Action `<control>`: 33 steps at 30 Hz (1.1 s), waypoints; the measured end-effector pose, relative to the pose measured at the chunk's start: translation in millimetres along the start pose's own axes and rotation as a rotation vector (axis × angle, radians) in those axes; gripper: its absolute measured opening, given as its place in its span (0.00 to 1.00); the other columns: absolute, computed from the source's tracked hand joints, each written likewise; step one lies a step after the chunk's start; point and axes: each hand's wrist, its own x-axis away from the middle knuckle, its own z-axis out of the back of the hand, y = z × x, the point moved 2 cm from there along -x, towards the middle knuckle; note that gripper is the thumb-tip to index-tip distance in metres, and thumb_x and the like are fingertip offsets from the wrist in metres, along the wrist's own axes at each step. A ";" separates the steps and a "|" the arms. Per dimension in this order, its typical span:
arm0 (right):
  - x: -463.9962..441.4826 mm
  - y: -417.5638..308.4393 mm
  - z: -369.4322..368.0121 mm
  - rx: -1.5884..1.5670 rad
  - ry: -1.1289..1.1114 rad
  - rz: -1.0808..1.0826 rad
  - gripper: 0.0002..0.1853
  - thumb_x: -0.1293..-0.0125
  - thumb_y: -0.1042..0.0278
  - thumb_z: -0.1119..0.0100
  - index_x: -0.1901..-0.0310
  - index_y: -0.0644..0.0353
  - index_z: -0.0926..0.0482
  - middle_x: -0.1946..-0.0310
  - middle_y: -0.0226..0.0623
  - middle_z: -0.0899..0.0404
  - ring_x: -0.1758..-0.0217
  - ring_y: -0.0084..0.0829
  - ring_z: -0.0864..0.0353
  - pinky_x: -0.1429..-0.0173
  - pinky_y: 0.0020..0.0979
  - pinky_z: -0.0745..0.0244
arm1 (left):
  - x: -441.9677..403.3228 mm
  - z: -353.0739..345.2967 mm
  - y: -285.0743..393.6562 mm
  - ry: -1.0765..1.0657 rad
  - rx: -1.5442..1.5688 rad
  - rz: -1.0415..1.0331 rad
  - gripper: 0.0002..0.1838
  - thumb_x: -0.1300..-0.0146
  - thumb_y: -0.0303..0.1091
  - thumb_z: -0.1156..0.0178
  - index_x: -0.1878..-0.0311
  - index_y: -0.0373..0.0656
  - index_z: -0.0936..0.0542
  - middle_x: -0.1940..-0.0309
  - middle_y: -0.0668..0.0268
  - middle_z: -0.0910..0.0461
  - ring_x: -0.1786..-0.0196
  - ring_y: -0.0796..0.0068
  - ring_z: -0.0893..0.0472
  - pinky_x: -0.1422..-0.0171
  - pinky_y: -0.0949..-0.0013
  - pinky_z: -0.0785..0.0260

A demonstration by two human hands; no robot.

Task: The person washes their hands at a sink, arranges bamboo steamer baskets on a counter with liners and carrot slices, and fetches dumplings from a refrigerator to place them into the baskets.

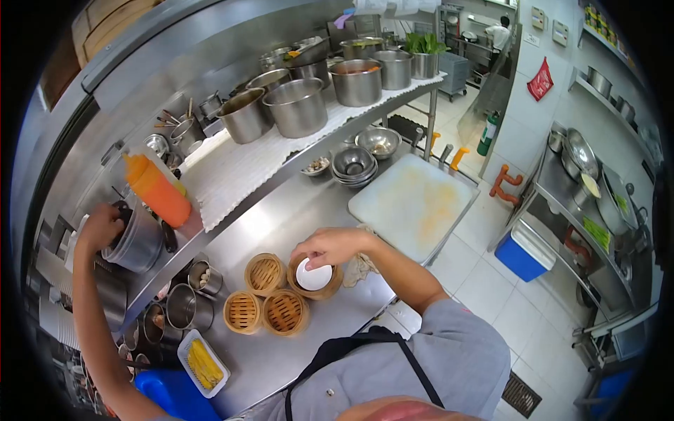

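My right hand (328, 245) reaches over a bamboo steamer basket (335, 284), its fingers closed at the edge of a small white disc (314, 276) lying inside; whether it is paper or a dish I cannot tell. Three more bamboo steamer baskets, each with a slatted bottom, stand beside it: one behind (265, 274), one at front left (243, 312) and one at front right (286, 311). Off to the left, my left hand (103, 226) is at the top of a clear plastic tub (140, 245), fingers curled near something dark. What they grip is hidden.
Steel pots (296, 109) line the raised shelf, with an orange squeeze bottle (160, 193) near the tub. A cutting board (411, 203) lies right of the baskets. A white tray of yellow food (203, 363) sits in front. Another person (500, 35) stands far back.
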 end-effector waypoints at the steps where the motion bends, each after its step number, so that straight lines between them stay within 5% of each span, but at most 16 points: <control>1: -0.1 0.9 -1.4 0.005 0.019 0.009 0.23 0.34 0.57 0.39 0.41 0.60 0.24 0.65 0.44 0.14 0.61 0.42 0.16 0.55 0.38 0.24 | 0.7 -2.6 -13.5 0.284 0.012 -0.123 0.18 0.46 0.40 0.36 0.68 0.29 0.19 0.77 0.42 0.24 0.72 0.46 0.22 0.62 0.54 0.30; 5: -10.6 -6.6 -3.4 -0.007 0.057 0.030 0.22 0.34 0.58 0.39 0.42 0.61 0.24 0.65 0.44 0.15 0.62 0.42 0.16 0.56 0.39 0.24 | 18.8 40.0 -3.2 0.135 0.058 0.112 0.16 0.40 0.37 0.38 0.66 0.28 0.20 0.76 0.44 0.24 0.72 0.53 0.23 0.61 0.57 0.32; 7: -19.1 -13.3 -3.3 -0.064 0.157 0.144 0.21 0.32 0.59 0.41 0.41 0.61 0.25 0.65 0.45 0.16 0.64 0.41 0.17 0.56 0.38 0.24 | 37.2 56.5 3.5 0.395 0.207 0.289 0.15 0.33 0.37 0.40 0.63 0.30 0.20 0.73 0.45 0.24 0.70 0.65 0.23 0.60 0.63 0.32; 11: -35.5 -53.2 -17.8 -0.003 0.287 0.166 0.21 0.32 0.62 0.39 0.41 0.62 0.25 0.67 0.42 0.17 0.64 0.36 0.15 0.56 0.36 0.23 | 139.7 61.1 73.1 1.062 0.390 0.253 0.16 0.28 0.38 0.43 0.61 0.32 0.18 0.73 0.59 0.20 0.68 0.76 0.26 0.60 0.71 0.32; 13: -47.7 -67.6 -36.1 -0.400 0.368 0.176 0.23 0.33 0.64 0.37 0.39 0.61 0.27 0.61 0.38 0.18 0.63 0.29 0.15 0.58 0.33 0.21 | 204.3 6.7 83.2 0.668 0.587 0.381 0.12 0.34 0.35 0.36 0.64 0.33 0.16 0.71 0.64 0.18 0.67 0.76 0.23 0.59 0.70 0.31; 15: -62.3 -73.0 -65.5 -0.553 0.345 0.290 0.24 0.33 0.64 0.36 0.38 0.59 0.28 0.57 0.36 0.20 0.64 0.27 0.17 0.60 0.32 0.21 | 198.5 -45.2 181.9 0.529 0.740 0.457 0.08 0.50 0.27 0.26 0.72 0.34 0.16 0.76 0.65 0.18 0.70 0.77 0.23 0.62 0.72 0.31; 17: -79.2 -56.4 -110.9 -0.729 0.203 0.064 0.24 0.33 0.62 0.35 0.38 0.58 0.28 0.53 0.34 0.24 0.67 0.24 0.19 0.66 0.27 0.20 | 183.6 -121.5 228.6 0.254 0.855 0.372 0.14 0.44 0.38 0.28 0.69 0.35 0.14 0.79 0.65 0.19 0.74 0.80 0.25 0.69 0.72 0.35; 19: -93.2 -20.7 -159.6 -0.851 0.230 -0.116 0.22 0.33 0.61 0.35 0.41 0.58 0.27 0.53 0.34 0.23 0.69 0.21 0.20 0.74 0.23 0.21 | 191.7 -208.0 232.8 0.028 1.257 0.634 0.16 0.39 0.43 0.31 0.69 0.37 0.15 0.77 0.75 0.21 0.73 0.85 0.28 0.67 0.75 0.37; 21: -97.6 16.0 -161.2 -0.864 0.298 -0.367 0.18 0.33 0.68 0.38 0.43 0.61 0.26 0.63 0.32 0.17 0.72 0.22 0.19 0.76 0.24 0.23 | 196.8 -283.8 233.2 0.292 1.561 0.719 0.08 0.37 0.33 0.33 0.64 0.38 0.16 0.72 0.74 0.21 0.67 0.85 0.28 0.61 0.79 0.36; 26: -141.0 87.5 -147.9 -0.934 0.464 -0.495 0.18 0.30 0.66 0.42 0.44 0.68 0.28 0.65 0.41 0.18 0.76 0.27 0.18 0.76 0.27 0.23 | 178.9 -338.4 219.3 0.480 1.430 0.907 0.07 0.36 0.29 0.34 0.57 0.38 0.17 0.62 0.68 0.18 0.61 0.81 0.24 0.55 0.77 0.33; 27: -149.0 91.0 -147.4 -0.982 0.513 -0.531 0.19 0.29 0.65 0.42 0.44 0.69 0.28 0.65 0.43 0.18 0.76 0.28 0.18 0.77 0.28 0.23 | 178.3 -345.5 218.1 0.581 1.244 0.841 0.14 0.39 0.36 0.31 0.53 0.41 0.18 0.64 0.62 0.17 0.60 0.71 0.21 0.52 0.69 0.31; 28: -153.5 106.5 -147.2 -0.590 0.261 -0.651 0.24 0.30 0.58 0.43 0.42 0.70 0.30 0.60 0.51 0.18 0.68 0.40 0.15 0.63 0.39 0.18 | 186.2 -358.9 212.0 0.391 0.795 0.856 0.18 0.41 0.42 0.30 0.50 0.46 0.18 0.60 0.59 0.18 0.56 0.64 0.22 0.49 0.63 0.31; 29: -151.0 116.7 -153.8 -0.030 0.430 -0.507 0.28 0.32 0.56 0.43 0.40 0.70 0.31 0.56 0.58 0.19 0.56 0.52 0.16 0.47 0.46 0.22 | 191.7 -374.1 208.9 0.233 0.347 0.835 0.23 0.44 0.47 0.29 0.47 0.50 0.18 0.57 0.55 0.19 0.51 0.56 0.22 0.45 0.56 0.31; 30: -142.5 114.8 -151.8 0.012 0.518 -0.468 0.29 0.33 0.57 0.43 0.38 0.69 0.32 0.54 0.62 0.20 0.47 0.59 0.22 0.38 0.48 0.29 | 194.3 -384.4 214.0 0.325 0.254 0.943 0.27 0.47 0.55 0.30 0.44 0.60 0.19 0.44 0.52 0.26 0.42 0.43 0.29 0.42 0.45 0.34; 31: -130.8 105.2 -143.1 0.092 0.508 -0.428 0.24 0.34 0.59 0.43 0.41 0.64 0.26 0.56 0.55 0.18 0.50 0.52 0.19 0.43 0.45 0.25 | 199.5 -396.0 209.2 0.269 0.251 0.928 0.27 0.44 0.56 0.32 0.41 0.64 0.21 0.36 0.51 0.35 0.37 0.40 0.34 0.41 0.43 0.35; 33: -97.0 36.5 -81.8 -0.100 0.370 -0.270 0.10 0.37 0.65 0.40 0.59 0.60 0.15 0.68 0.41 0.15 0.63 0.40 0.16 0.56 0.37 0.24 | 203.3 -388.5 210.8 0.225 0.241 0.847 0.29 0.44 0.57 0.33 0.39 0.66 0.22 0.37 0.50 0.33 0.38 0.40 0.33 0.40 0.41 0.35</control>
